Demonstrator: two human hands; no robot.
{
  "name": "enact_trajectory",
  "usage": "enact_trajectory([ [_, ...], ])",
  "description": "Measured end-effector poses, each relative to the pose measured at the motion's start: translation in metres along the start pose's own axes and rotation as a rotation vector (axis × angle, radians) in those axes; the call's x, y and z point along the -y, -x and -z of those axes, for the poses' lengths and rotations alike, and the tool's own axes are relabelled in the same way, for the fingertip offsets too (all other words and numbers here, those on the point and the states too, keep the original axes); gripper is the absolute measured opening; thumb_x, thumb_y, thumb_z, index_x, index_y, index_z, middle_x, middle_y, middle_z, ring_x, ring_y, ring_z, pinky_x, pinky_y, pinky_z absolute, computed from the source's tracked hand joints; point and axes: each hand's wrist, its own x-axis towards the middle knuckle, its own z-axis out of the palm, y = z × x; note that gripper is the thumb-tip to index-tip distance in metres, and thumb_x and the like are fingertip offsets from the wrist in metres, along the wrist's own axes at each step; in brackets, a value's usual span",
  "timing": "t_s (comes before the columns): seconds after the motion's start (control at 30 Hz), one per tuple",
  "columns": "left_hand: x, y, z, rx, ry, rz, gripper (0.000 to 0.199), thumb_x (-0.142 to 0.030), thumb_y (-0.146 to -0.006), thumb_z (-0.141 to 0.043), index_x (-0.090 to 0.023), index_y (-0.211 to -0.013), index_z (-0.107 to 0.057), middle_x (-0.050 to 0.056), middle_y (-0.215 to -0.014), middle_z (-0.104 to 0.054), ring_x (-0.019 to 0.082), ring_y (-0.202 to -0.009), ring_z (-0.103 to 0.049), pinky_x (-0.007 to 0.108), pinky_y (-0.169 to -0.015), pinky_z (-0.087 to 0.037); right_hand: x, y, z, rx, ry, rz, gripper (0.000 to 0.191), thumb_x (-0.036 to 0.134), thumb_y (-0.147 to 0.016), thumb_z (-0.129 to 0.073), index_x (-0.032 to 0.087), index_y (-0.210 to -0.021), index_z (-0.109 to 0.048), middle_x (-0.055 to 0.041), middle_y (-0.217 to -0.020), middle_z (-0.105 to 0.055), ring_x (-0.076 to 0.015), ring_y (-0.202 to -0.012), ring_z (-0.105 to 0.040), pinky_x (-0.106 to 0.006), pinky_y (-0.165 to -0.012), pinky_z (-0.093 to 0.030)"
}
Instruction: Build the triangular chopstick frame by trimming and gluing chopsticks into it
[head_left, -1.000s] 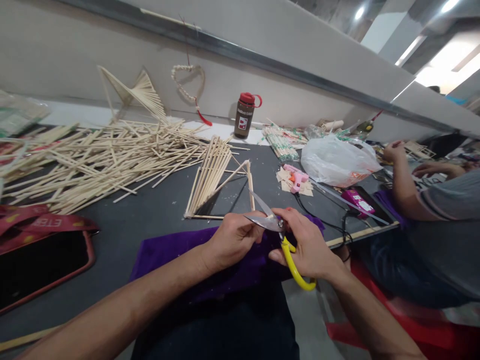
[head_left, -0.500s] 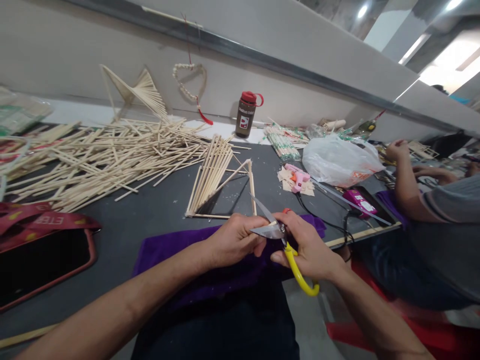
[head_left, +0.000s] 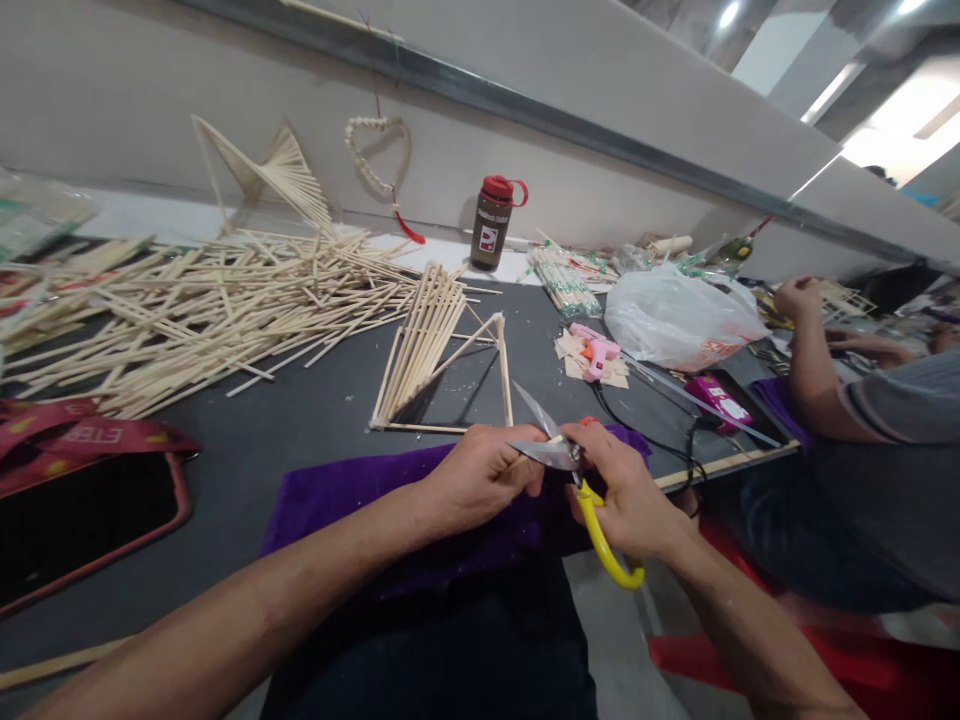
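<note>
The left hand (head_left: 491, 475) closes round what looks like a pale stick (head_left: 556, 439), its end between the parted blades of the scissors (head_left: 553, 457) gripped in the right hand (head_left: 626, 490), presumably to steady it against them; the stick frame (head_left: 420, 345) stands just beyond on the table (head_left: 315, 410). The lanyard's (head_left: 97, 437) letters seem to include "ETE"; the bottle's (head_left: 489, 230) print is too small to read

Your left hand (head_left: 487, 475) is curled closed beside the scissors (head_left: 606, 550); your right hand (head_left: 626, 490) wraps their handle. Your left forearm (head_left: 300, 580) and right forearm (head_left: 750, 615) slant toward them from below.
</note>
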Motion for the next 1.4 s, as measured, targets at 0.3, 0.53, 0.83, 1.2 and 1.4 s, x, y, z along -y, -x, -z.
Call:
enact_trajectory([
  [0.3,-0.003,-0.005,-0.011,-0.190,-0.021,-0.019,0.018,-0.019,-0.085,-0.051,-0.016,-0.069,-0.060,-0.002,-0.066,-0.061,0.007,-0.058,-0.054,0.019,-0.058,-0.040,-0.007,0.003,-0.005,-0.049,-0.046,-0.088,0.049,0.008,-0.068,-0.053,0.021,-0.116,-0.050,-0.0016,-0.090,-0.059,-0.0143,-0.074,-0.054,-0.024,-0.068,-0.043],
  [0.53,-0.014,-0.010,-0.011,-0.141,-0.064,0.001,0.020,-0.024,-0.089,-0.050,-0.016,-0.076,-0.062,-0.004,-0.060,-0.060,0.006,-0.053,-0.051,0.017,-0.056,-0.039,-0.008,0.007,0.000,-0.137,-0.113,-0.159,0.034,0.013,-0.076,-0.054,0.022,-0.108,-0.057,0.0029,-0.077,-0.060,-0.0106,-0.062,-0.053,-0.021,-0.061,-0.042],
  [0.83,-0.003,-0.004,0.002,-0.190,-0.042,0.039,0.021,-0.029,-0.090,-0.049,-0.016,-0.084,-0.065,-0.002,-0.064,-0.060,0.009,-0.062,-0.054,0.021,-0.062,-0.042,-0.033,-0.036,0.019,-0.239,0.093,-0.432,0.062,0.042,-0.074,-0.064,0.021,-0.129,-0.045,-0.0056,-0.091,-0.069,-0.0223,-0.080,-0.066,-0.034,-0.072,-0.049],
  [1.2,-0.011,0.000,0.029,-0.271,0.616,0.197,0.016,-0.028,-0.085,-0.059,-0.014,-0.094,-0.060,0.002,-0.073,-0.067,0.009,-0.054,-0.061,0.016,-0.045,-0.044,-0.073,-0.160,-0.008,-0.034,0.444,-0.559,0.051,0.036,-0.079,-0.054,0.011,-0.122,-0.043,-0.0183,-0.104,-0.067,-0.0326,-0.099,-0.063,-0.037,-0.079,-0.047],
  [1.4,-0.011,0.004,0.041,-0.344,0.646,0.217,0.015,-0.028,-0.084,-0.061,-0.015,-0.091,-0.061,0.001,-0.070,-0.067,0.008,-0.052,-0.060,0.016,-0.042,-0.044,-0.087,-0.194,-0.015,-0.071,0.399,-0.611,0.045,0.033,-0.081,-0.050,0.007,-0.117,-0.045,-0.0220,-0.108,-0.065,-0.0328,-0.102,-0.062,-0.038,-0.080,-0.047],
])
